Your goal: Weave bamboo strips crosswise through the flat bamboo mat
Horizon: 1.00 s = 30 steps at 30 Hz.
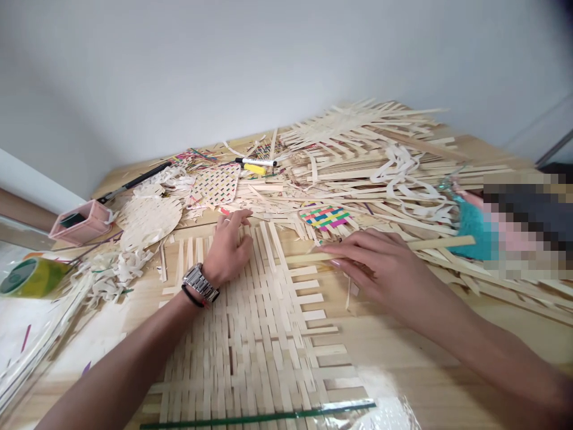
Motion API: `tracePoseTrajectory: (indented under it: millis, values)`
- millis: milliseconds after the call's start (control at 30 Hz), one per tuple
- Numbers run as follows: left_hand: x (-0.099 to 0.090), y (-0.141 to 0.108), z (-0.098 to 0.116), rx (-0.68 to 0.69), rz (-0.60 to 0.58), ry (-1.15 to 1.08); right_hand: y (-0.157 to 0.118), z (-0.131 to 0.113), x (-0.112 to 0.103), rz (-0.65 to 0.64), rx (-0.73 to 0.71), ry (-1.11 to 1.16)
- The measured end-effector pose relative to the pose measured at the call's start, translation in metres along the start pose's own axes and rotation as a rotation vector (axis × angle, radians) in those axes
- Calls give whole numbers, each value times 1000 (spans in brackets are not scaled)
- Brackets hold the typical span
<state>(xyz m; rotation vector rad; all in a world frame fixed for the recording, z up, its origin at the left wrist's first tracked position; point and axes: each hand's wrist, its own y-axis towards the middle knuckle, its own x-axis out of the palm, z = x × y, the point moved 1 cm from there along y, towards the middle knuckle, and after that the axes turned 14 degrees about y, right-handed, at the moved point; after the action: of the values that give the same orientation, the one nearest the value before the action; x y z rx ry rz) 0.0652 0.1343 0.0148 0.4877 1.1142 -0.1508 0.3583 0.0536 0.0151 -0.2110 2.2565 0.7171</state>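
A half-woven mat (264, 322) of pale flat strips, probably bamboo, lies on the table, with loose strip ends at its far edge and right side. My left hand (231, 246), with a watch at the wrist, rests on the far-end strips, its fingers bent but apart and the thumb spread. Between the thumb and fingers of my right hand (369, 257) is a single pale strip (447, 242). The strip lies crosswise, its left end among the mat's upright strips near the far right corner. A dark green strip (268, 416) crosses the mat's near end.
Loose pale strips (340, 179) pile up behind the mat. A colourful woven piece (326, 217), a patterned woven piece (217, 184), a marker (256, 162) and a pink basket (83, 224) sit around it. A roll of yellow-green tape (38, 276) stands at left; another person's pink clothing (514, 221) shows at right.
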Motion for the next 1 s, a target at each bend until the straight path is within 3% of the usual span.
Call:
tracePoseTrajectory:
  millis: [367,667,1000]
  values:
    - [1,1,-1,35,-38,-21,-1,2,5,23,8,22]
    - [1,1,-6,111,-18,-167,0,0,1,0,-1,21]
    - [0,0,-2,140,30,-147,-1,1,4,10,16,34]
